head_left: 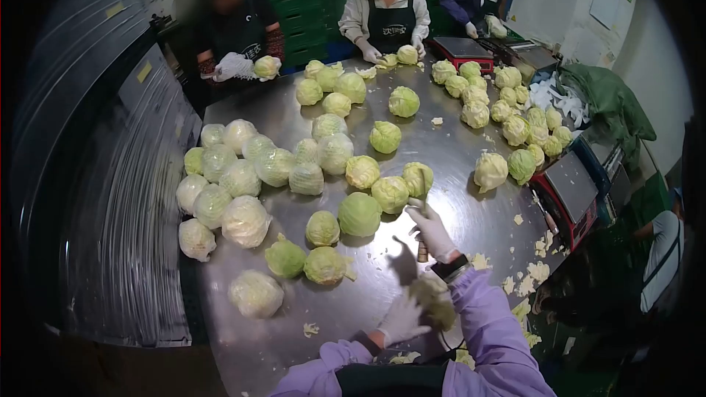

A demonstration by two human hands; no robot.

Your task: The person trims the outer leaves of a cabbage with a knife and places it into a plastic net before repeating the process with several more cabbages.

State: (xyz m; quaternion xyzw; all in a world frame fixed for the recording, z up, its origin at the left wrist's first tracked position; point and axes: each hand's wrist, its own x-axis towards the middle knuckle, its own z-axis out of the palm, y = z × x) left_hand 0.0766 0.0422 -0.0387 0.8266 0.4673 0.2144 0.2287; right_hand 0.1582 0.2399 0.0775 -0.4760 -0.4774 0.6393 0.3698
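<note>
My left hand [401,319], in a white glove, is low on the steel table close to my body. Its fingers are against the left side of a cabbage [434,301], which is smeared by motion. Ahead of it my right hand [434,234], also gloved, is closed around a knife. The knife's brown handle [422,252] sticks out below the fingers, and its thin blade points away from me. Just beyond the blade sit pale green cabbages [390,194]. To the left of my hands are a leafy cabbage [326,265] and a film-wrapped cabbage [256,294].
Several wrapped cabbages [243,178] are grouped at the left edge. More unwrapped ones [515,129] line the far right, near a red scale [565,195]. Leaf scraps [538,272] litter the right edge. Across the table, a person in a dark apron [390,28] handles cabbages.
</note>
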